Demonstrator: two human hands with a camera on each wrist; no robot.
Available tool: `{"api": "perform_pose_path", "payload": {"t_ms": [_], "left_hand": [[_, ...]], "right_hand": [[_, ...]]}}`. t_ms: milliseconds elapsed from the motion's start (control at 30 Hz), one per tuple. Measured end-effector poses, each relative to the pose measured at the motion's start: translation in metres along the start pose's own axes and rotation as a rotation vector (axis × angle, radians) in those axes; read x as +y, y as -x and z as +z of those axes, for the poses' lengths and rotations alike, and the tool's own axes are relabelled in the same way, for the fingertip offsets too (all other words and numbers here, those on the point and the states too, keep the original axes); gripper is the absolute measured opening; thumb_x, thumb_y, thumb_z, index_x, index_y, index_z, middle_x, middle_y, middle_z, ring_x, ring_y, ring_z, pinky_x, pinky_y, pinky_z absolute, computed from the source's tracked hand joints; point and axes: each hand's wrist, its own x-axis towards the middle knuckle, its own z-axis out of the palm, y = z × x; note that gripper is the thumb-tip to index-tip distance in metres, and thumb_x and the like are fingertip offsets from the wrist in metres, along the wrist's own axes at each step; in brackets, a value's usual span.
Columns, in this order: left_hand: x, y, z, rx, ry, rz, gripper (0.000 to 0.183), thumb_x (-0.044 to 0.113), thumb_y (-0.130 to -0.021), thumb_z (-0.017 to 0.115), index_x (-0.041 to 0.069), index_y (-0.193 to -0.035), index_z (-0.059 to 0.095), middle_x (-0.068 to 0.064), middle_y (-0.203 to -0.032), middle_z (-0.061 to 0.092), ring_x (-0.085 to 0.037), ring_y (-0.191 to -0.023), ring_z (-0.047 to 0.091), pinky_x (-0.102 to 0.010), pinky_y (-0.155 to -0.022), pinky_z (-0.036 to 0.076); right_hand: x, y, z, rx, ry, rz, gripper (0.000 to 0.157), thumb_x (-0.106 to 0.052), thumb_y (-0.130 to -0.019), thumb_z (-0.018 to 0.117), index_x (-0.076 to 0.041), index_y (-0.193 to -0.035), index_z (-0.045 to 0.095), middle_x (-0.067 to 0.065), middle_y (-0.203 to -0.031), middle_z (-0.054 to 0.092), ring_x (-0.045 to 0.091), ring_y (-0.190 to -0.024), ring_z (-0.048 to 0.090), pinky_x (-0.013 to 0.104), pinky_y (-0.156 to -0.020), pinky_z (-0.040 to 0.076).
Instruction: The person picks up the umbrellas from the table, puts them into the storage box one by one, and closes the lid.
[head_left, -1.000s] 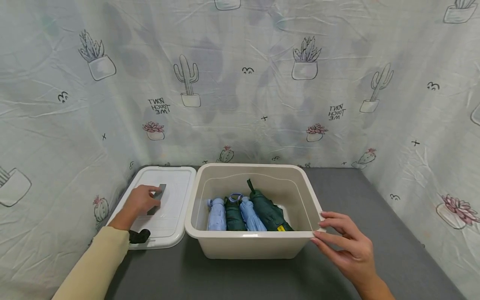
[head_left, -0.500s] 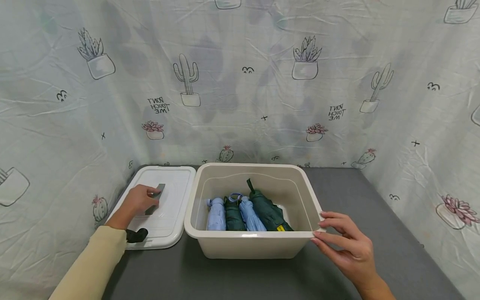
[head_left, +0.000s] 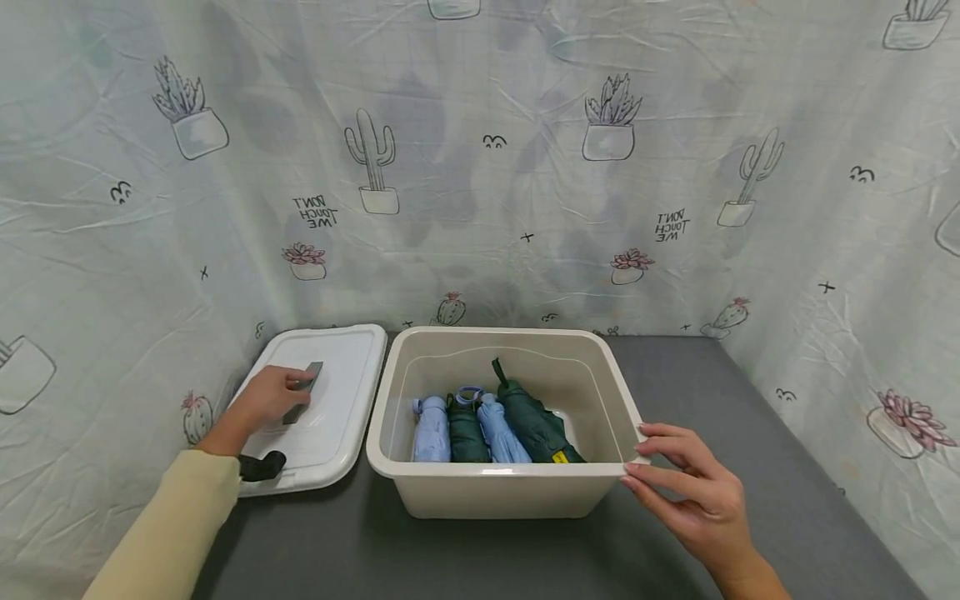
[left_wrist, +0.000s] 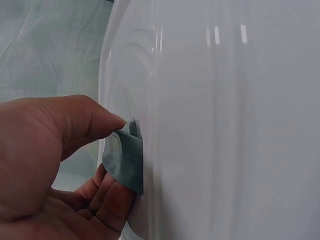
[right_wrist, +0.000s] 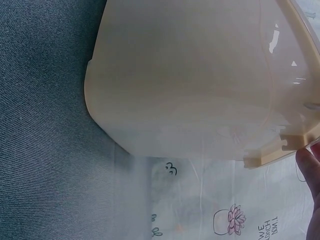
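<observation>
At the left, my left hand (head_left: 267, 398) pinches the grey handle (head_left: 303, 393) of a white lid (head_left: 347, 396), thumb on one side and fingers on the other in the left wrist view. The lid lies slightly raised and tilted beside a beige plastic storage bin (head_left: 495, 492). My right hand (head_left: 697, 492) holds the bin's rim at its front right corner, thumb and fingertips on the edge. Inside the bin lie folded umbrellas: a light blue one (head_left: 431, 429), a dark green one (head_left: 468, 432), a second blue one (head_left: 501, 427) and a larger dark green one (head_left: 536, 421).
A dark grey table surface (head_left: 480, 567) carries the bin. Pale cloth (head_left: 480, 208) printed with cacti hangs behind and along both sides. A black strap (head_left: 262, 467) shows at the left wrist, above the lid's near edge.
The left hand has drawn the lid a little leftward and up, so its far edge sits higher and its right side stands farther off the bin. The right hand and umbrellas stay put.
</observation>
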Motion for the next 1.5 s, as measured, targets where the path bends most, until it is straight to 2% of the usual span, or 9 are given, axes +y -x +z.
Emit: {"api": "perform_pose_path", "payload": {"t_ms": [233,400,600,900,1000,1067,1100,1167,1500], "left_hand": [[0.003,0.004,-0.011,0.014,0.044,0.014,0.055,0.015,-0.098,0.063,0.003,-0.15,0.049,-0.034,-0.144,0.049,-0.034,-0.104,0.052,-0.031,-0.071,0.049],[0.009,0.008,-0.019,0.027,0.101,0.03,0.057,0.016,-0.098,0.063,0.007,-0.152,0.046,-0.031,-0.14,0.05,-0.033,-0.103,0.049,-0.03,-0.069,0.047],[0.018,0.012,-0.029,0.068,0.151,0.097,0.059,0.017,-0.098,0.065,0.008,-0.153,0.045,-0.032,-0.152,0.044,-0.036,-0.114,0.052,-0.03,-0.077,0.053],[0.036,0.022,-0.05,0.091,0.178,0.244,0.057,0.017,-0.098,0.068,0.009,-0.151,0.049,-0.031,-0.15,0.048,-0.03,-0.1,0.054,-0.028,-0.068,0.047],[0.041,0.025,-0.057,0.091,0.194,0.299,0.056,0.015,-0.097,0.069,0.009,-0.149,0.052,-0.024,-0.103,0.064,-0.018,-0.077,0.05,-0.027,-0.058,0.042],[0.044,0.027,-0.062,0.091,0.21,0.346,0.055,0.013,-0.096,0.07,0.008,-0.148,0.053,-0.008,-0.074,0.05,-0.012,-0.064,0.04,-0.027,-0.052,0.037],[0.045,0.027,-0.064,0.089,0.219,0.366,0.055,0.013,-0.096,0.07,0.008,-0.148,0.054,-0.002,-0.068,0.038,-0.011,-0.06,0.034,-0.028,-0.049,0.035],[0.05,0.029,-0.068,0.089,0.228,0.41,0.054,0.012,-0.096,0.071,0.008,-0.147,0.055,0.004,-0.066,0.028,-0.01,-0.058,0.031,-0.029,-0.048,0.033],[0.082,0.036,-0.081,0.065,0.223,0.545,0.052,0.012,-0.095,0.072,0.012,-0.145,0.058,0.0,-0.072,0.034,-0.011,-0.063,0.037,-0.027,-0.056,0.039]], "right_hand": [[0.001,0.002,-0.001,-0.005,-0.004,0.013,0.018,-0.011,-0.087,0.081,0.007,-0.087,0.078,0.022,-0.101,0.067,0.026,-0.122,0.063,0.023,-0.107,0.051],[0.002,0.004,-0.002,-0.01,-0.007,0.024,0.017,-0.01,-0.087,0.081,0.007,-0.087,0.078,0.022,-0.101,0.067,0.027,-0.122,0.063,0.023,-0.107,0.051],[-0.001,0.001,-0.002,-0.009,0.002,0.044,0.017,-0.011,-0.087,0.081,0.006,-0.087,0.079,0.021,-0.101,0.067,0.025,-0.122,0.063,0.023,-0.107,0.05],[-0.005,-0.002,-0.001,-0.009,0.023,0.079,0.019,-0.014,-0.088,0.08,0.005,-0.087,0.079,0.019,-0.101,0.067,0.021,-0.123,0.063,0.021,-0.106,0.05],[-0.004,-0.002,-0.001,-0.007,0.02,0.078,0.019,-0.014,-0.088,0.08,0.005,-0.087,0.079,0.02,-0.101,0.067,0.021,-0.123,0.063,0.021,-0.106,0.05],[-0.004,-0.001,-0.001,-0.006,0.016,0.074,0.019,-0.013,-0.088,0.08,0.005,-0.087,0.079,0.02,-0.1,0.067,0.021,-0.123,0.063,0.021,-0.106,0.05],[-0.004,-0.001,-0.001,-0.005,0.014,0.071,0.019,-0.013,-0.088,0.08,0.005,-0.087,0.079,0.02,-0.101,0.067,0.021,-0.123,0.063,0.022,-0.106,0.05],[-0.003,-0.001,-0.001,-0.004,0.005,0.064,0.018,-0.012,-0.087,0.081,0.006,-0.087,0.079,0.02,-0.101,0.067,0.022,-0.123,0.063,0.022,-0.106,0.05],[0.004,0.008,-0.004,-0.008,-0.029,0.061,0.015,-0.007,-0.084,0.083,0.007,-0.088,0.078,0.022,-0.103,0.067,0.028,-0.121,0.062,0.024,-0.107,0.051]]}}
